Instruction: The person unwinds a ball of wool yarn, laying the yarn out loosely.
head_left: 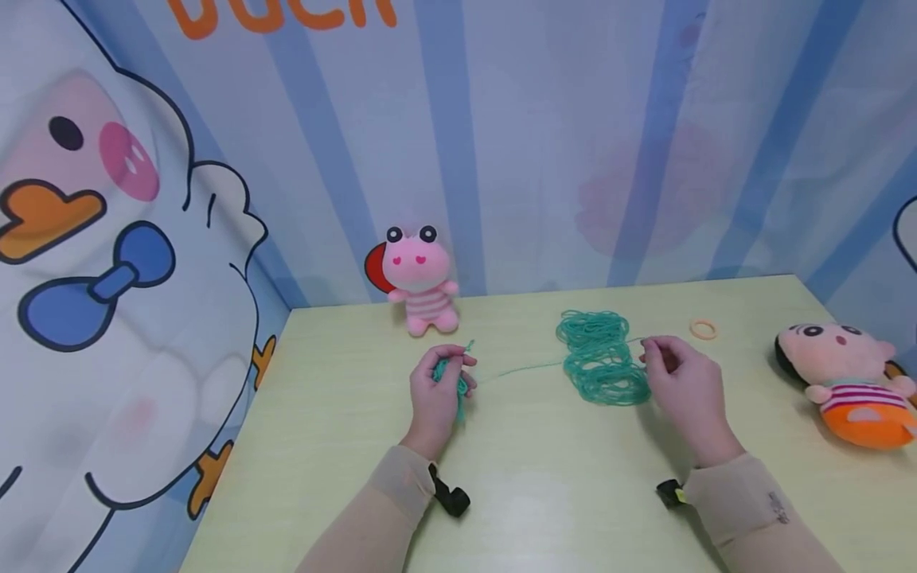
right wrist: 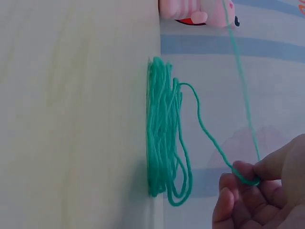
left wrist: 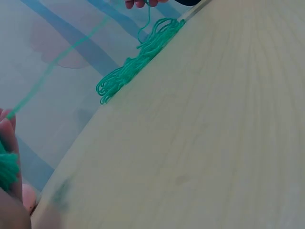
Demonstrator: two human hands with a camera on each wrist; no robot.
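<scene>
The yarn (head_left: 600,368) is teal green and thin, lying on the desk (head_left: 530,485) in many loose loops bunched into two rounded lobes, one nearer the person. A few loops stray out at the side. The left hand (head_left: 435,398), fingers curled, holds a small tuft (left wrist: 7,171) of the same green. The right hand (head_left: 686,390) pinches a single strand (right wrist: 244,90), which curves slackly to the loops and stretches almost straight towards the left hand.

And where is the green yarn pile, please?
In the head view, the green yarn pile lies on the table right of centre, just left of the right hand.
</scene>
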